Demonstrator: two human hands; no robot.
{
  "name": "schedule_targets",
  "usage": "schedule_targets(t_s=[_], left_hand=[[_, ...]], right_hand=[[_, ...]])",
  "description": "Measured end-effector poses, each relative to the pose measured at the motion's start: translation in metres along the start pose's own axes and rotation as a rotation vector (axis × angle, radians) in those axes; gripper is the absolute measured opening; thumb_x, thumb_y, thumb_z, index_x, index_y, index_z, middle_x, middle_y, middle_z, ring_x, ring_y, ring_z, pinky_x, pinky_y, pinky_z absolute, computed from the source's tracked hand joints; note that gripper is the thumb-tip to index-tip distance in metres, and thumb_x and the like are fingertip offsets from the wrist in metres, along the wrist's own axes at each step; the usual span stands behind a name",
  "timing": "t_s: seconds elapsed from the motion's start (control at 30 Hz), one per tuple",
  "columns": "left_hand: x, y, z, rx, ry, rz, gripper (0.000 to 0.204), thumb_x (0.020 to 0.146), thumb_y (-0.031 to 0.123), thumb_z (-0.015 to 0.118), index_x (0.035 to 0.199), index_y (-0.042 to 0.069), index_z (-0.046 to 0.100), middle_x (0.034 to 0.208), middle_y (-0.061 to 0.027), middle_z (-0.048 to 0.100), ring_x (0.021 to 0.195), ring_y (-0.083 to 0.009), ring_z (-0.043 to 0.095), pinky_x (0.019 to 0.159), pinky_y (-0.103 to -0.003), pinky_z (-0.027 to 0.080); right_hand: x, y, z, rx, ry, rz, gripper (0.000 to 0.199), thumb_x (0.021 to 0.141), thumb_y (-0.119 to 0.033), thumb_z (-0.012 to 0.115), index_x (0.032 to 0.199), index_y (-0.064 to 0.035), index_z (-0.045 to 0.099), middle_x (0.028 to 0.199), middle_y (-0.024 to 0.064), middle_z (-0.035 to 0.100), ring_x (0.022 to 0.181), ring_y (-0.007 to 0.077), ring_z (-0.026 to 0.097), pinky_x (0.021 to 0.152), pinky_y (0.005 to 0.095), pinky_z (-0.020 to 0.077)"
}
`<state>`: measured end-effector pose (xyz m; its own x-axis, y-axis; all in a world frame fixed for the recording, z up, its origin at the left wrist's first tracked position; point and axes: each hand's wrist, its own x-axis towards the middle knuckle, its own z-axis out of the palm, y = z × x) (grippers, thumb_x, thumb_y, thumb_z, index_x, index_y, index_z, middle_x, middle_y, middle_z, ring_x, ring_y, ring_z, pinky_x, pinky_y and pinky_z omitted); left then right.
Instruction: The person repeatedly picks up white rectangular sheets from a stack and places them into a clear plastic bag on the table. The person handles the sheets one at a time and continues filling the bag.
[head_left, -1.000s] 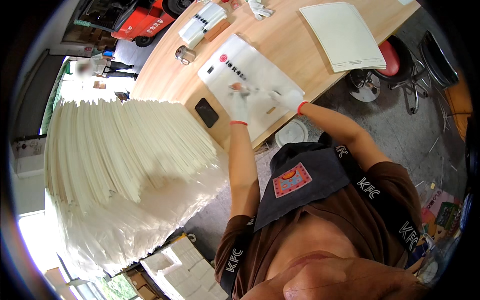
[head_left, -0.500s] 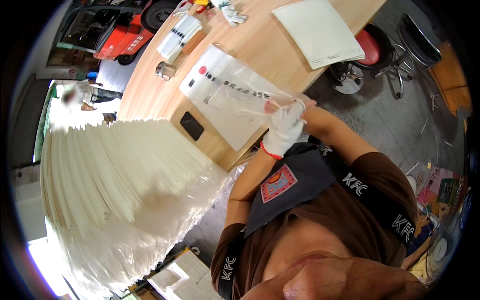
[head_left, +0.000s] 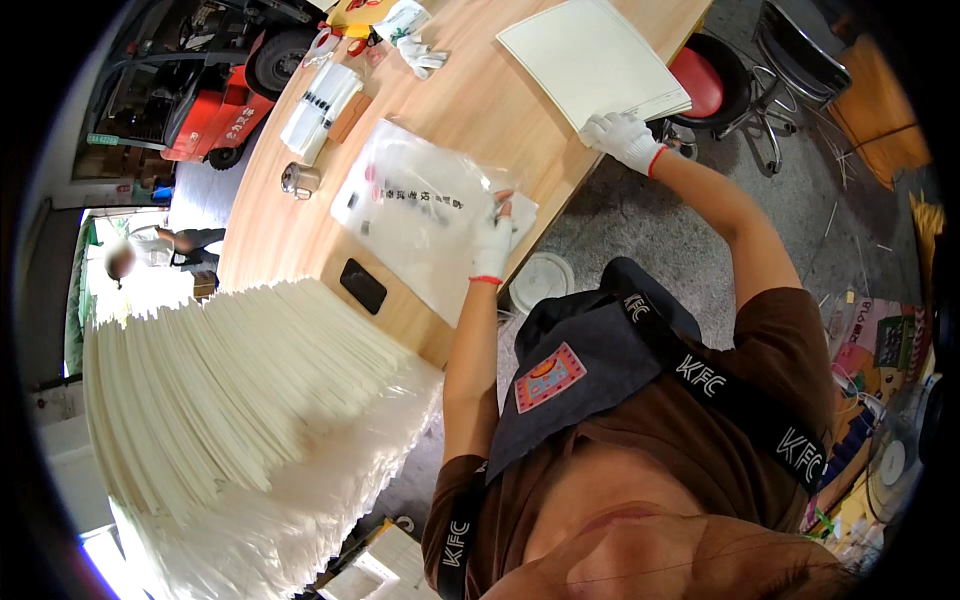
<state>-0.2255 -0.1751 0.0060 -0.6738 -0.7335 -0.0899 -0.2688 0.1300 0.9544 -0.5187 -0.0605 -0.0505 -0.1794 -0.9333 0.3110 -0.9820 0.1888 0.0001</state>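
Head view: the left hand (head_left: 492,238), gloved white, pinches its grip on the clear plastic bag (head_left: 420,215) lying flat on the wooden tabletop (head_left: 480,100). The right hand (head_left: 622,137) presses fingers-closed on the corner of the cream sheet stack (head_left: 592,58), well apart from the bag.

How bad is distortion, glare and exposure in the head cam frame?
Head view: strong fisheye, the wooden table edge bows, black vignette rings the frame. Daylight at the doorway on the left is blown out. The clear plastic bag under the left hand shows soft glare. The right hand on the white sheet stack is sharp.
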Motion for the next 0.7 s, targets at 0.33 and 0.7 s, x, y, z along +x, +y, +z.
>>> schedule_targets(t_s=[0.33,0.7], left_hand=[[0.053,-0.002,0.061,-0.736,-0.158,-0.538,0.038,0.091,0.028,0.050,0.121,0.006,0.051,0.109,-0.0099,0.058,0.093,-0.0168,0.056,0.068,-0.032,0.050],[-0.002,0.024,0.018,0.342,-0.291,-0.238,0.059,0.081,0.015,0.057,0.134,0.000,0.036,0.120,-0.0199,0.056,0.106,-0.0306,0.058,0.087,-0.037,0.048]], right_hand=[[-0.014,-0.078,-0.084,0.017,0.272,-0.363,0.017,0.073,-0.019,0.056,0.061,-0.0087,0.049,0.052,0.0057,0.051,0.038,0.0214,0.051,0.039,0.0367,0.0423],[-0.064,-0.071,-0.030,2.209,-0.174,0.713,0.049,0.087,-0.031,0.061,0.123,0.0004,0.051,0.124,0.0110,0.053,0.116,0.0199,0.050,0.096,0.0332,0.0408]])
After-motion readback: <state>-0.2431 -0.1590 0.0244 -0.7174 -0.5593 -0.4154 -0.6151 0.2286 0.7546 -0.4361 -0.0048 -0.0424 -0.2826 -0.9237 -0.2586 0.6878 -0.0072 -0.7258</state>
